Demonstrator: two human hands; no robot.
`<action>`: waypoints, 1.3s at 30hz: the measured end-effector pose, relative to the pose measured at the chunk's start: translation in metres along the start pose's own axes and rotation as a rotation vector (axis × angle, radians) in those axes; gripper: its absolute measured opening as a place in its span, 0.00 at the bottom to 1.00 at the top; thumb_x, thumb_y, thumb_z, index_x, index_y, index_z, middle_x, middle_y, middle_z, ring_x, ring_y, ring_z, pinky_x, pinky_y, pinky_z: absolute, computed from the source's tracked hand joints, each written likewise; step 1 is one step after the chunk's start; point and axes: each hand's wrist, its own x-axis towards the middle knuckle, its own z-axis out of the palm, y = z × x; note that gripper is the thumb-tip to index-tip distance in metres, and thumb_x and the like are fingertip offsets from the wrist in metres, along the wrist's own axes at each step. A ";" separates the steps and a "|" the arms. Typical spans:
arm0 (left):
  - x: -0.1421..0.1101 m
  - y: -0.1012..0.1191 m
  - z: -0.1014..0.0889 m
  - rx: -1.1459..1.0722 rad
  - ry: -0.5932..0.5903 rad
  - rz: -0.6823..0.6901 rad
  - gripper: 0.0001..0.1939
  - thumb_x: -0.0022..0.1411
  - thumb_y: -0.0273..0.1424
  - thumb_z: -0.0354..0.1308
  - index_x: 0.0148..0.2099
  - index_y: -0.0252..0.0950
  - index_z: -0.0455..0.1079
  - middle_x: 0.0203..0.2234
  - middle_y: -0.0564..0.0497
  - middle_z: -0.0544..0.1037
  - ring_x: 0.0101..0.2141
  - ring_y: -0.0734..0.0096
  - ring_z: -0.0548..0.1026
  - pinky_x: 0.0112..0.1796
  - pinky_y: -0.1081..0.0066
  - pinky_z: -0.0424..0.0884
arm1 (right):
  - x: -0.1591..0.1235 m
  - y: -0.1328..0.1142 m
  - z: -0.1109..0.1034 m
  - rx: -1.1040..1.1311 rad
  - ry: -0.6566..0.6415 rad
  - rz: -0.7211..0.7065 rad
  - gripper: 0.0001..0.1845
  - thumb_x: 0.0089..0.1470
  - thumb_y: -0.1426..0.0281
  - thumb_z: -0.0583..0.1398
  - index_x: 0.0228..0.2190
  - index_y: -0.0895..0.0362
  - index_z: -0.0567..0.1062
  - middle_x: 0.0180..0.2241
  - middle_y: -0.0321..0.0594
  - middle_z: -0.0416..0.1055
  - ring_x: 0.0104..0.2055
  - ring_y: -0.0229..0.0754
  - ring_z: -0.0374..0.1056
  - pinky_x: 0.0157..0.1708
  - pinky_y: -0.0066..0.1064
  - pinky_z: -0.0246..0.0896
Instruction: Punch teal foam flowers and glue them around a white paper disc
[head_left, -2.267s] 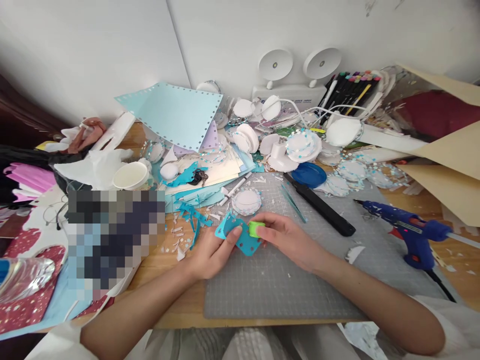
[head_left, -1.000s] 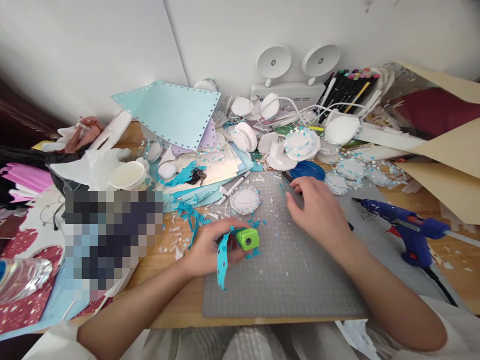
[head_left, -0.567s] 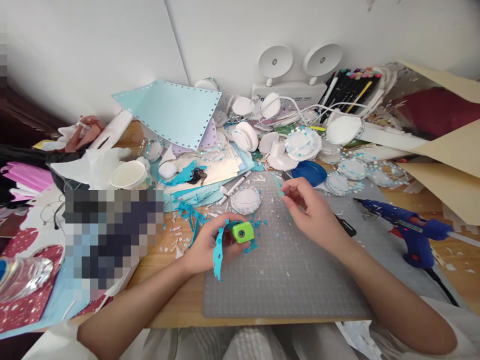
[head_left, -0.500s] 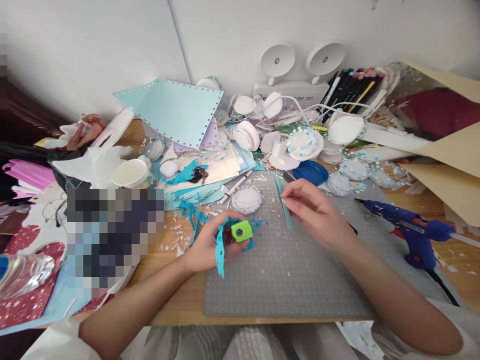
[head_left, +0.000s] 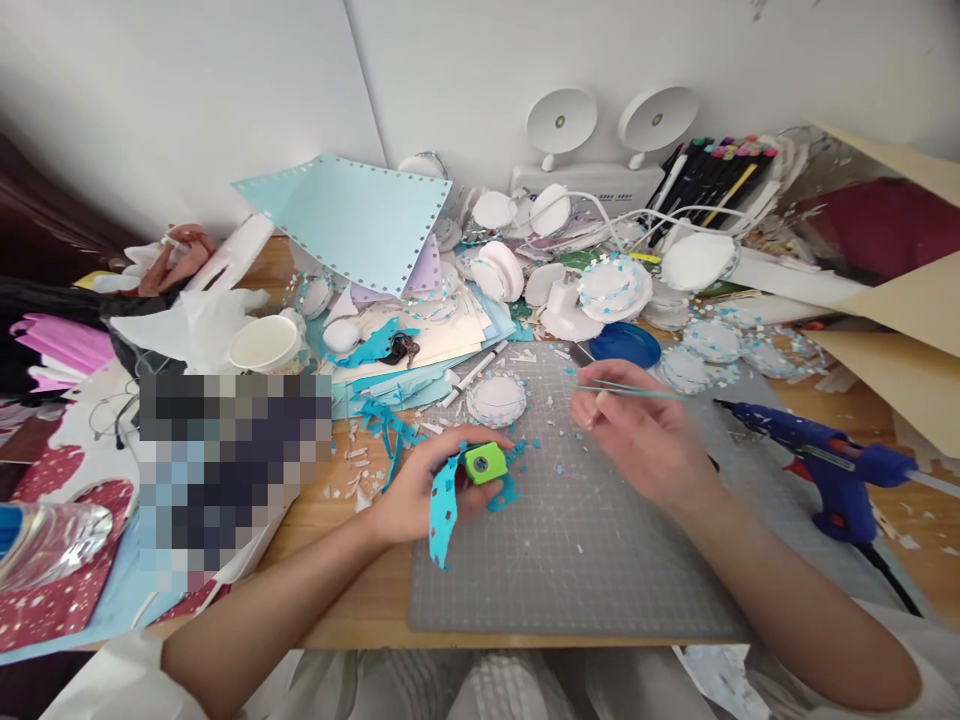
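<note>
My left hand [head_left: 418,488] is closed around a small green craft punch [head_left: 486,464], its round end facing up. A bright blue paper strip [head_left: 443,512] with star-shaped holes hangs from the punch beside my fingers. Over the cutting mat, my right hand [head_left: 637,440] is closed on thin teal tweezers [head_left: 631,388], which lie nearly level across the fingers; that hand is slightly blurred. Small blue stars and paper bits are scattered between the two hands. Close by, a white disc [head_left: 496,400] edged with stars lies on the mat.
The grey cutting mat [head_left: 555,580] covers the table's front middle. At right lies a blue glue gun [head_left: 814,450] with its cord. A blue lid [head_left: 624,345], several star-edged white discs, and a marker rack [head_left: 712,180] stand behind. A paper cup [head_left: 264,343] is at left.
The tweezers in my right hand have swung from steeply slanted to nearly level. My left hand keeps the punch, and the hanging blue strip has turned more face-on.
</note>
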 end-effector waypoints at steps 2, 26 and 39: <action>0.000 -0.001 0.000 0.013 -0.005 0.011 0.15 0.56 0.29 0.61 0.47 0.34 0.70 0.40 0.45 0.76 0.36 0.67 0.73 0.35 0.73 0.71 | -0.004 0.000 0.002 -0.059 0.041 -0.056 0.08 0.55 0.63 0.59 0.34 0.54 0.74 0.26 0.36 0.64 0.25 0.35 0.59 0.24 0.31 0.60; -0.001 -0.004 0.003 0.022 -0.070 -0.013 0.18 0.53 0.32 0.64 0.46 0.32 0.72 0.34 0.47 0.79 0.32 0.68 0.76 0.34 0.73 0.73 | -0.023 -0.004 0.021 -0.383 -0.215 -0.347 0.10 0.56 0.78 0.56 0.38 0.54 0.74 0.24 0.36 0.71 0.27 0.38 0.68 0.28 0.32 0.64; -0.001 -0.002 0.002 0.031 -0.142 -0.026 0.15 0.55 0.34 0.63 0.43 0.31 0.75 0.31 0.47 0.80 0.31 0.68 0.77 0.32 0.75 0.73 | -0.022 -0.009 0.025 -0.446 -0.229 -0.485 0.13 0.51 0.81 0.58 0.37 0.55 0.74 0.27 0.41 0.74 0.28 0.40 0.68 0.27 0.34 0.66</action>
